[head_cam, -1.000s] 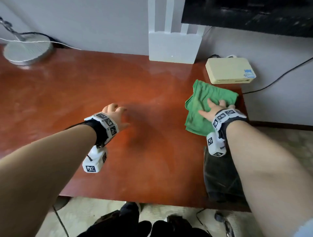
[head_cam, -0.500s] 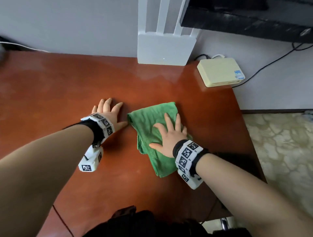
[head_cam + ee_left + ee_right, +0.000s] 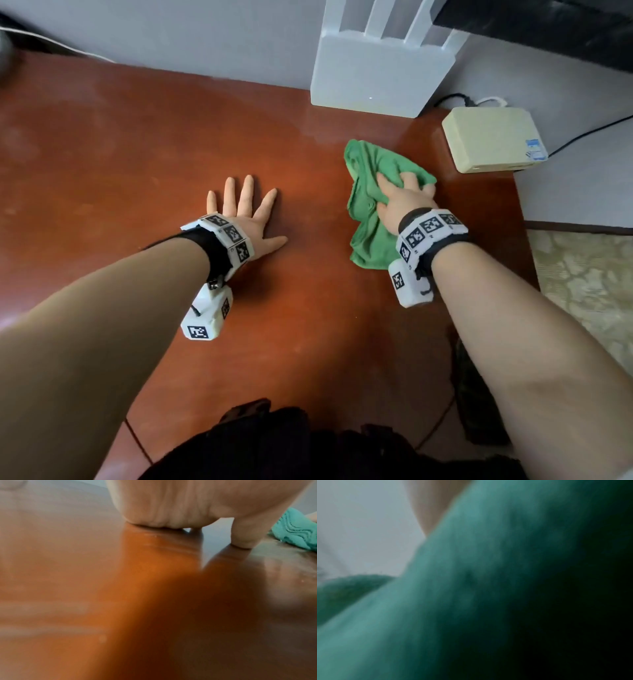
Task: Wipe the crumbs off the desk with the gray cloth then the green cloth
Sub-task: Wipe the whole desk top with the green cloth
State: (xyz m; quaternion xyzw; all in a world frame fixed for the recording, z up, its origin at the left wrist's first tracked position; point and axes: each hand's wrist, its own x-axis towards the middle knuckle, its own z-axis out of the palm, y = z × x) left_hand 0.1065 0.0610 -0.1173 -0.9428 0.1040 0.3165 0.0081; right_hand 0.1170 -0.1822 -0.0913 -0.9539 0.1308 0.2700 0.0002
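A glossy reddish-brown worktop (image 3: pixel 137 154) stands against a pale gray wall, with patterned flooring visible past its right edge. At the back edge stands a white router (image 3: pixel 380 73) with upright antennas; just right of it, near the back right corner, lies a cream-coloured box (image 3: pixel 489 137) bearing a small blue-and-white label, with cables running behind it.

The green cloth (image 3: pixel 371 205) lies bunched on the right part of the worktop, in front of the router and left of the cream box, apart from both. The right hand (image 3: pixel 404 198) rests on top of it, fingers curled into the fabric so that folds rise around them: the grip is closed on the cloth. In the right wrist view the cloth (image 3: pixel 471 588) fills nearly the whole picture, blurred.

The left hand (image 3: pixel 245 219) lies palm down on the bare worktop, left of the cloth and apart from it, fingers straight and spread, holding nothing. The left wrist view shows the heel of the hand (image 3: pixel 171 504) and the thumb touching the surface, with an edge of the cloth (image 3: pixel 295 530) at far right.

Both wrists carry white bands printed with black square markers.
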